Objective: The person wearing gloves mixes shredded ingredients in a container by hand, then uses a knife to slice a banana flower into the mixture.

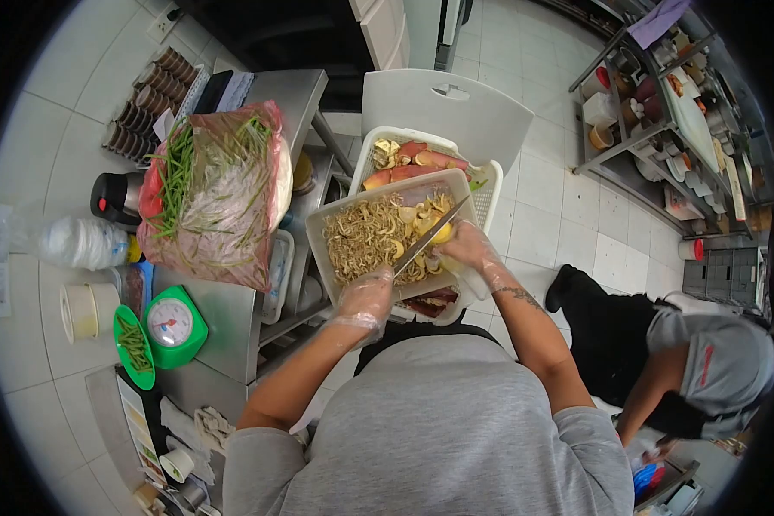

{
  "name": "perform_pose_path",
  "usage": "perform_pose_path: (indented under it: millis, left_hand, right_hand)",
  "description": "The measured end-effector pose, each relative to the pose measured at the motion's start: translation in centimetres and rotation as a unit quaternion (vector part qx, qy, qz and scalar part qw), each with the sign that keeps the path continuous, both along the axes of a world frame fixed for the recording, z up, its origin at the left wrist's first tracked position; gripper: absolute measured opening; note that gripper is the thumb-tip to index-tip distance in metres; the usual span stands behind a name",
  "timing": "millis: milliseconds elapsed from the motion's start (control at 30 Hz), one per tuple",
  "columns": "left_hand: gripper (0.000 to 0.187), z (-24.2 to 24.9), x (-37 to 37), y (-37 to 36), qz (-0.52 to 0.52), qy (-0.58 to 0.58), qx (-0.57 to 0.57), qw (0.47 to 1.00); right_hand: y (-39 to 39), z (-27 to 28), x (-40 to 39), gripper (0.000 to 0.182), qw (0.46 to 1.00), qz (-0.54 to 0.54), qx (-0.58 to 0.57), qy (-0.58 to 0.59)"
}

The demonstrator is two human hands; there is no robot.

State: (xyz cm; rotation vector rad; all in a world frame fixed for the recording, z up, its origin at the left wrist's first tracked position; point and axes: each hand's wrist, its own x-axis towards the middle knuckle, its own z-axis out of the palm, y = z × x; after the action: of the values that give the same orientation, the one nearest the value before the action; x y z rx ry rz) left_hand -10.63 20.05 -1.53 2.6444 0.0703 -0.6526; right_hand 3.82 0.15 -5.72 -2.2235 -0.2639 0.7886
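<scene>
My left hand [365, 298], in a clear plastic glove, is closed round the handle of a knife [430, 241] whose blade points up and to the right. Gloved as well, my right hand [470, 244] is closed on a yellowish piece of food [443, 233] beside the blade. Both hands are over a white rectangular tub [317, 245]. Thin brown shreds [365, 232] fill much of it, with pale slices [417, 217] at its right side. Behind the tub, a white basket [365, 155] holds reddish pieces [400, 172]. It rests on a white chair [482, 107].
Left, a steel counter [224, 322] carries a bag of green beans [224, 198], a green scale [176, 327] and a green bowl [132, 371]. Another person [714, 353] bends down at the right. A loaded shelf rack [654, 120] stands at the upper right.
</scene>
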Motion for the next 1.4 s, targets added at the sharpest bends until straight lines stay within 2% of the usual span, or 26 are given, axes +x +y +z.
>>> perform_pose_path:
  millis: [67,100,200,300,333,433,500,533,633,767,933,1033,1133,1233,1267,1333,1400]
  left_hand:
    - [0.021,-0.3,1.4,-0.2,-0.024,-0.005,-0.003,1.000]
    - [0.021,-0.6,2.7,-0.5,-0.003,0.000,-0.004,1.000]
    - [0.022,-0.8,5.9,-1.3,0.039,-0.015,-0.006,0.999]
    - [0.023,1.3,5.4,-0.6,0.040,-0.031,-0.013,0.999]
    - [0.024,1.8,5.0,-0.4,0.038,-0.021,-0.022,0.999]
    - [0.023,1.5,2.8,-0.2,0.021,-0.013,-0.031,0.999]
    - [0.022,3.1,1.5,-0.6,-0.005,0.004,-0.028,1.000]
    - [0.021,2.5,0.9,-0.6,-0.016,-0.037,-0.028,0.999]
    - [0.021,3.4,0.3,-0.6,-0.015,-0.029,-0.018,0.999]
    - [0.022,4.2,0.0,-0.1,-0.007,-0.021,-0.026,0.999]
    - [0.022,4.8,-0.3,0.1,-0.030,-0.030,0.002,0.999]
    - [0.020,3.9,0.0,0.0,-0.020,-0.034,-0.022,0.999]
    - [0.018,3.0,2.3,-0.9,-0.024,0.011,-0.011,1.000]
    - [0.019,-0.4,3.7,-1.9,-0.022,-0.018,-0.008,1.000]
    - [0.018,-0.8,4.3,-2.4,0.000,-0.020,-0.014,1.000]
    - [0.018,0.9,6.9,-3.4,0.040,-0.034,-0.031,0.998]
    - [0.021,3.2,7.9,-2.6,0.019,-0.032,-0.034,0.999]
  right_hand:
    - [0.5,0.4,-0.6,0.067,0.998,0.047,0.015,-0.030]
    - [0.9,0.7,-1.1,0.068,0.996,0.070,0.022,-0.045]
    - [1.8,-1.3,-2.6,0.073,0.997,0.039,0.009,-0.061]
    - [1.2,3.5,-2.3,0.074,0.996,0.014,-0.049,-0.077]
    - [0.5,2.4,-1.4,0.076,0.991,0.033,-0.089,-0.098]
    - [-0.6,2.6,-0.7,0.075,0.989,-0.004,-0.080,-0.120]
    - [-0.8,3.6,-0.5,0.073,0.994,-0.035,-0.063,-0.087]
    - [-0.8,4.0,-0.5,0.072,0.995,-0.049,-0.054,-0.070]
    - [-1.3,3.0,0.0,0.072,0.998,-0.056,0.008,-0.032]
    - [-1.5,1.1,0.5,0.062,0.998,-0.056,0.003,-0.040]
    - [-1.1,2.3,0.7,0.052,0.999,-0.032,-0.014,-0.011]
    - [-0.9,2.4,0.4,0.057,0.999,-0.035,0.002,-0.029]
    - [-0.3,1.4,0.2,0.064,0.998,-0.019,-0.047,-0.033]
    - [-0.4,2.7,0.2,0.073,0.996,-0.026,-0.077,-0.029]
    - [0.4,2.5,-0.8,0.074,0.996,0.008,-0.082,-0.035]
    - [2.2,2.6,-2.7,0.077,0.991,0.074,-0.094,-0.056]
    - [1.4,1.2,-2.4,0.079,0.998,0.024,-0.048,-0.035]
